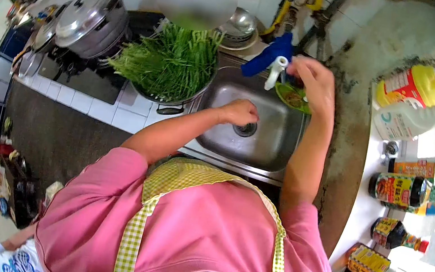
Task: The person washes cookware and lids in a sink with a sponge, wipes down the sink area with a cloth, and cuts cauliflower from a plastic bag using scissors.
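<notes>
My left hand (pixel 241 112) is over the steel sink (pixel 217 136), close to the drain (pixel 244 129), with its fingers curled closed; whatever may be in them is hidden. Beside the white tap (pixel 276 72), my right hand (pixel 316 85) is raised with loosely bent fingers apart and nothing visible in them. A blue cloth (pixel 273 55) lies behind the tap. Partly under my right hand is a green dish (pixel 296 98) with something brownish in it. Left of the sink, a large pan (pixel 191 102) is heaped with long green vegetables (pixel 175 64).
A large steel pot (pixel 90 22) stands on the stove (pixel 84 79) at the left. Stacked metal bowls (pixel 240 28) sit behind the sink. Bottles and jugs (pixel 415 88) line the ledge at the right. A person's hand (pixel 19 238) shows at the lower left.
</notes>
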`<state>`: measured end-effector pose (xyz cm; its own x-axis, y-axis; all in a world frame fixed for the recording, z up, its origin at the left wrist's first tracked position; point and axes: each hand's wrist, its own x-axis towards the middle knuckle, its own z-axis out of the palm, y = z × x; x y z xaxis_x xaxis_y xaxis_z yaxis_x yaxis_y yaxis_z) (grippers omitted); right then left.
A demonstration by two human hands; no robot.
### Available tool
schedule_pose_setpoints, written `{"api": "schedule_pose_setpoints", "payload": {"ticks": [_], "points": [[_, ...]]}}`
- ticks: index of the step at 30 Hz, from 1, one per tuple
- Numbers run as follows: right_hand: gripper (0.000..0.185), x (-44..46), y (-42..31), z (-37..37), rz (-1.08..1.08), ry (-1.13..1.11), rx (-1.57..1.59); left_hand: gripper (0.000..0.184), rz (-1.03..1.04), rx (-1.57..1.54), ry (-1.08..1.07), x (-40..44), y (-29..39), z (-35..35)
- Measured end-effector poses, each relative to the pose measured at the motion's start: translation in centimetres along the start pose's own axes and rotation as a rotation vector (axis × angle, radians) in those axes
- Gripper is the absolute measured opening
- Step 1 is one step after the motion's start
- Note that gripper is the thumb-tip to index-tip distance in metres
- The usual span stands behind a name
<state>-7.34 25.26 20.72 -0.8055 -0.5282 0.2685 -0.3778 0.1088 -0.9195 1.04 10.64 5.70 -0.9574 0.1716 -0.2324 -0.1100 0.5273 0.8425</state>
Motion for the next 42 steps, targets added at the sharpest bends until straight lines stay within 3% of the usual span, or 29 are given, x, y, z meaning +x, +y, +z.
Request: {"api": "schedule_pose_setpoints", "payload": {"ticks": [1,3,4,5,6,8,10,12,14,15,16,19,20,22,25,28,30,32,34,36,38,42], "points": [[0.017,-2.1,0.7,0.0,0.031,-0.012,0.269,0.031,-0.026,-0.161,-0.103,-0.8,0.1,0.2],[0.016,-5.1,6.4,0.2,-0.191,-0.257,0.909,0.037,0.015,-0.552,-0.287,-2.4,-0.7,0.9],[0.021,-6.3,9.5,2.0,-0.071,-0.419,1.385,0.037,0.003,-0.562,-0.268,-3.5,-1.1,1.2],[0.022,-6.9,12.2,3.8,0.413,-0.285,0.956,0.037,-0.016,0.258,-0.213,-4.9,-1.7,1.8],[0.022,-8.6,14.2,5.1,0.442,-0.295,0.962,0.037,-0.035,1.068,-0.159,-6.4,-2.2,2.8],[0.024,-8.7,17.3,7.5,0.464,-0.263,0.479,0.037,0.03,1.063,-0.171,-7.2,-4.4,2.2],[0.025,-9.3,18.9,9.3,0.471,-0.231,-0.001,0.039,-0.021,0.374,-0.268,-9.3,-5.2,2.5],[0.024,-8.9,17.3,10.4,0.463,-0.247,-0.042,0.043,-0.019,0.313,-0.209,-10.5,-8.6,3.5],[0.023,-8.2,16.9,12.2,0.109,-0.282,-0.525,0.042,-0.101,0.389,-0.258,-13.0,-8.2,2.8],[0.026,-8.4,16.5,12.9,0.032,-0.337,-0.594,0.042,-0.119,0.384,-0.235,-13.8,-8.8,2.9],[0.026,-8.6,17.1,13.8,0.011,-0.358,-0.585,0.041,-0.134,0.398,-0.229,-14.7,-9.7,3.2],[0.038,-7.9,17.6,15.9,0.43,-0.424,0.009,0.041,-0.175,0.359,-0.122,-17.2,-11.2,3.3],[0.038,-7.0,15.6,16.3,0.421,-0.444,0.007,0.041,-0.183,0.307,-0.059,-18.1,-11.7,3.5],[0.058,-4.6,12.2,17.5,0.725,-0.253,0.298,0.042,-0.203,0.328,-0.026,-19.6,-13.5,4.3],[0.058,-1.0,11.9,20.6,0.839,-0.182,0.433,0.042,-0.389,0.326,-0.078,-23.1,-14.1,4.6],[0.061,0.0,11.9,22.0,0.862,-0.092,0.352,0.042,-0.29,0.218,0.132,-28.0,-16.5,5.8],[0.063,-1.6,8.3,23.1,0.868,-0.04,0.271,0.038,-0.48,0.115,0.228,-31.9,-16.1,6.1],[0.049,-1.5,9.8,24.6,0.987,0.08,0.362,0.037,-0.426,0.276,0.264,-35.7,-19.5,8.3],[0.041,-1.1,13.1,25.5,0.983,-0.003,0.466,0.038,-0.533,0.165,0.212,-39.5,-23.7,10.9],[0.032,-0.6,15.7,26.1,0.981,-0.084,0.576,0.039,-0.647,0.172,0.208,-43.2,-23.5,12.5],[0.019,-0.6,16.7,26.7,0.931,0.184,0.6,0.038,-0.646,0.08,0.361,-46.6,-23.7,14.6],[0.015,-4.9,13.8,24.0,0.911,0.042,0.604,0.037,-0.829,-0.117,0.43,-50.2,-25.3,16.6]]}}
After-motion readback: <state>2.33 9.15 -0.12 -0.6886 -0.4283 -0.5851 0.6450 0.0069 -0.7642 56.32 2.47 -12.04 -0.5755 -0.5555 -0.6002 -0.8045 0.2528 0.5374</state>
